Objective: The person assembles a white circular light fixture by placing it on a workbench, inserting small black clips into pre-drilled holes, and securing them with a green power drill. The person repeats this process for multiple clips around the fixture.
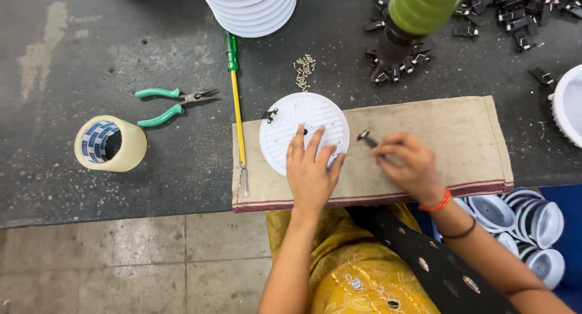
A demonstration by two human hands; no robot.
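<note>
Left hand flat, fingers spread, pinning white disc on cloth. Right hand pinching clip just right of disc. Clip-fitting step, by appearance; steady disc, exact seating at rim needed.

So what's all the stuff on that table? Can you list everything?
Round ribbed disc: one, white, on the cloth mat.
Cloth mat: one, beige, at the table's near edge.
Clip: one, dark metal, at the right fingertips.
Screwdriver: one, green and yellow, left of the disc.
Pliers: one, green handles, left of the screwdriver.
Tape roll: one, pale, far left.
Screws: small pile, brass, above the disc.
Stacked discs: one stack, white, top edge.
Loose clips: many, black, top right.
White housings: several, below the table, right.
Left hand: pressing the disc.
Right hand: pinching the clip.
</note>
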